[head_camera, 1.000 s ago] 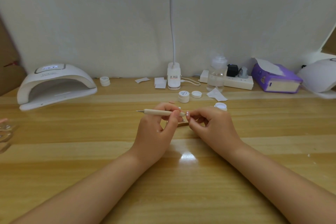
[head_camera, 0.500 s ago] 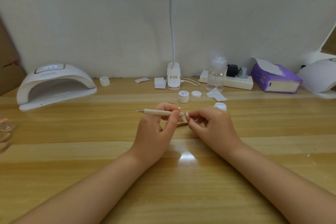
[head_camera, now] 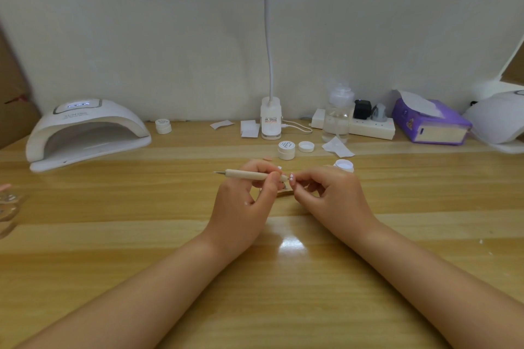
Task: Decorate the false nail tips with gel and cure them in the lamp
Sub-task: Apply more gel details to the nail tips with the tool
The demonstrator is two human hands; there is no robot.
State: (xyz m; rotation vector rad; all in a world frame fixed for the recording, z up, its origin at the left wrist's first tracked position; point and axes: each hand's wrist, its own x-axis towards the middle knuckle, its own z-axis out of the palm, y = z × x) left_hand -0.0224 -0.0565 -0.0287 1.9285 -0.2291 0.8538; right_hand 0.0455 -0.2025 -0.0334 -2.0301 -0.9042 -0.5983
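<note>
As before, left hand [head_camera: 241, 201] gripping pen [head_camera: 249, 174]

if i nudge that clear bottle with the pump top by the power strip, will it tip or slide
The clear bottle is tall on a narrow base with a bulky pump cap, so a push up high would probably tip it. It looks only partly filled, which likely keeps weight low. A low nudge should slide it on the glossy wooden table.
</note>
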